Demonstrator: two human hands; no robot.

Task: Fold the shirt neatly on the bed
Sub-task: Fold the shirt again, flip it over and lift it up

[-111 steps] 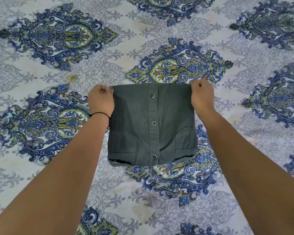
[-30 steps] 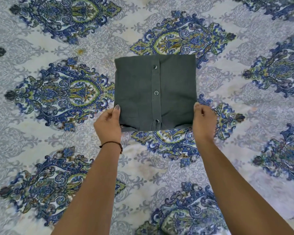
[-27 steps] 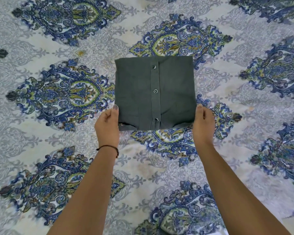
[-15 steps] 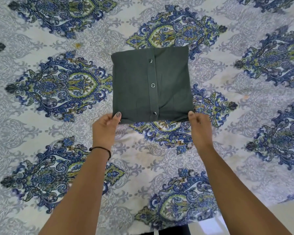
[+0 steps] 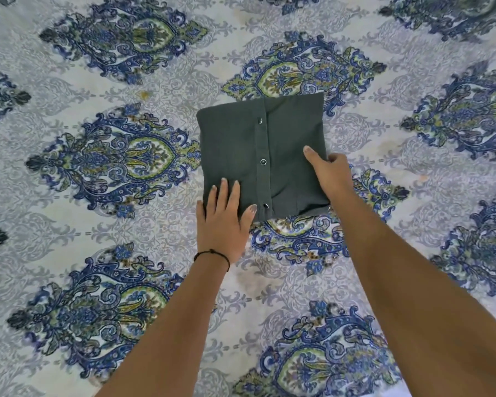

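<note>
Two hands point(image 5: 224, 222) point(image 5: 330, 173) now on one shirt point(image 5: 241, 150)

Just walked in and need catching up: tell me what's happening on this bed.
A person is folding a dark green shirt on the patterned bedsheet. It lies as a compact square, buttons up. The left hand presses flat on its near left corner; the right hand holds its right edge, thumb on top.

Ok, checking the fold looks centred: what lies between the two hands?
In the head view, the button placket of the shirt, with its two nearer buttons, runs between the left hand and the right hand.
</note>
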